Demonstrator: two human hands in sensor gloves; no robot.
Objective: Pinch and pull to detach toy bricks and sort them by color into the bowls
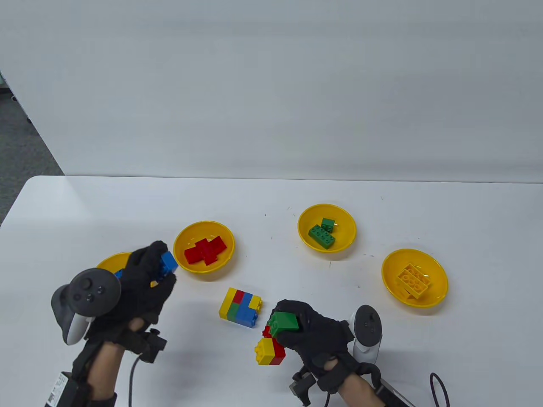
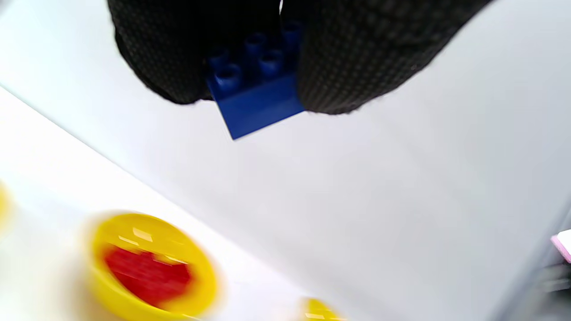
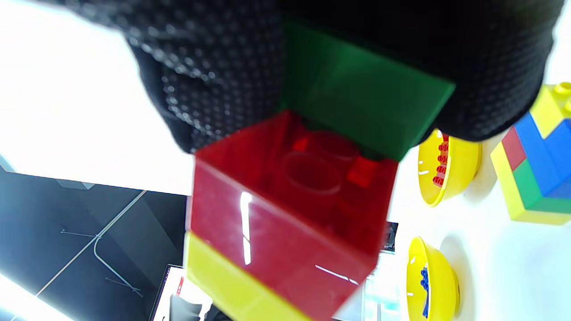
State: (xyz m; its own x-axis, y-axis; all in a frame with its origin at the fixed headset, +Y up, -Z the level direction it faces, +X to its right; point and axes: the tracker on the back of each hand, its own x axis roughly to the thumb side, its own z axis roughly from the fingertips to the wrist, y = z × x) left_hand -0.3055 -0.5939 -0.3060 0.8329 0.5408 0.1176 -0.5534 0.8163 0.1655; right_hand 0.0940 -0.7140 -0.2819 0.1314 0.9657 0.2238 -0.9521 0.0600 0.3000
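Note:
My left hand pinches a blue brick between thumb and fingers, held above the leftmost yellow bowl, which my hand mostly hides. My right hand grips a small stack by its green brick; below the green hang a red brick and a yellow brick. A larger joined block of yellow, red, green and blue bricks lies on the table between my hands.
A bowl with red bricks stands right of my left hand. A bowl with green bricks and a bowl with yellow bricks stand further right. A dark cable lies at the bottom right.

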